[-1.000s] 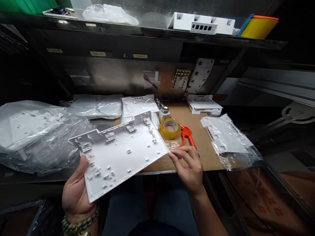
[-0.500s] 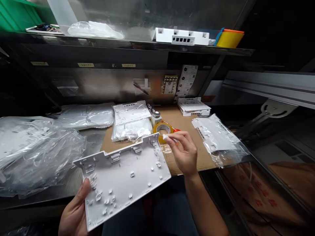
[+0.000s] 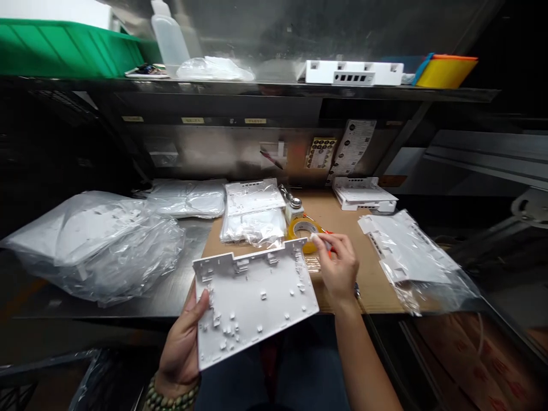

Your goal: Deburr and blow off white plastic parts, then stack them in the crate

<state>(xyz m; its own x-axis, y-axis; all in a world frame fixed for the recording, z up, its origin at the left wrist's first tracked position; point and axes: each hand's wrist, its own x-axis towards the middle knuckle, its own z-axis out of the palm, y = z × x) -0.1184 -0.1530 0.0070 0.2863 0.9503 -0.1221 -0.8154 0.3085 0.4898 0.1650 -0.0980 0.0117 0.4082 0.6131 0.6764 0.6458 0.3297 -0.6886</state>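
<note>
A white plastic housing panel (image 3: 252,308), its inner side with small clips and posts facing up, is held tilted above the bench's front edge. My left hand (image 3: 184,337) grips its left edge, thumb on top and the other fingers hidden beneath. Near the panel's upper right corner, my right hand (image 3: 338,268) pinches a small white wad (image 3: 314,237) between thumb and fingertips. Just behind that hand lies a roll of yellow tape (image 3: 295,228), with a small metal-topped bottle (image 3: 294,211) beside it. Something orange shows partly behind the right fingers.
Bagged white panels (image 3: 98,240) lie at the left, and more wrapped panels (image 3: 252,197) at the back middle. Other housings (image 3: 363,194) and a bagged one (image 3: 411,251) are at the right. The shelf (image 3: 274,88) holds a green bin (image 3: 72,51) and a yellow container (image 3: 445,71).
The view has swung left, so the scene sits further right. The panel and both hands have shifted right in view, and a beaded bracelet now shows at my left wrist.
</note>
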